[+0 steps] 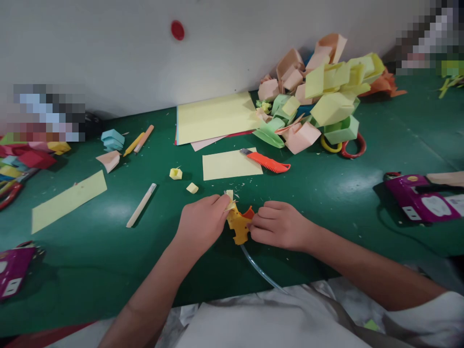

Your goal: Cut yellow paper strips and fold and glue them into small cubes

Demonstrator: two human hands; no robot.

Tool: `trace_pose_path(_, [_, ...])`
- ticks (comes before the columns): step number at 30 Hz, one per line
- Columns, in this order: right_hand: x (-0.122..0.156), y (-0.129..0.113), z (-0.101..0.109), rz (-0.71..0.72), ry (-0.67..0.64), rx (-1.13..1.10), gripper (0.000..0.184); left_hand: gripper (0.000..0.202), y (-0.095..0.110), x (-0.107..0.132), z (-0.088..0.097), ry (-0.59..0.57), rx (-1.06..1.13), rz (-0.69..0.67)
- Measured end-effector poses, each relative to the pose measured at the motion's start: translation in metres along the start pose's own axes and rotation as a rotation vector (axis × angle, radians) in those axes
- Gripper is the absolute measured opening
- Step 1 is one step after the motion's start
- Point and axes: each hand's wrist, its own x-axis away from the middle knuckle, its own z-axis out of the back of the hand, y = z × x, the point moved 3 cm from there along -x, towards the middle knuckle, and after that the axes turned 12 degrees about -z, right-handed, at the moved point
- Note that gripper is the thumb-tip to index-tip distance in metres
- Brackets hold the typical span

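A yellow gun-shaped tool [238, 227] with an orange part, which looks like a glue gun, lies between my two hands. From its near end a clear flexible tube [260, 269] curves down toward my lap. My right hand [277, 224] is closed on its orange side; the fingers hide most of that part. My left hand [203, 217] pinches a small pale yellow paper piece [230, 197] at the tool's far end. Two little folded yellow paper pieces, a cup-shaped one [176, 173] and a smaller one [192, 188], rest beyond my left hand.
An orange cutter knife [270, 162] lies on a yellow paper strip [221, 166]. Behind are stacked paper sheets [217, 118] and a heap of folded paper pieces [331, 92], with scissors [353, 146] beneath. Purple devices [422, 198] sit at both sides. A pale stick [141, 205] lies left.
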Motion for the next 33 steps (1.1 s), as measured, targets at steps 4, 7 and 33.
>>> trace_pose_path(4, [0.0, 0.0, -0.001, -0.004, -0.002, -0.012, 0.022, 0.011, 0.001, 0.0, -0.002, 0.013, -0.005, -0.009])
trace_pose_path(7, [0.001, 0.0, -0.001, -0.01, 0.001, -0.02, 0.021, 0.012, 0.002, 0.0, -0.003, 0.006, -0.005, -0.01])
trace_pose_path(33, [-0.001, -0.002, -0.002, -0.045, -0.042, -0.055, 0.02, 0.022, -0.006, -0.007, 0.004, -0.025, 0.165, 0.035])
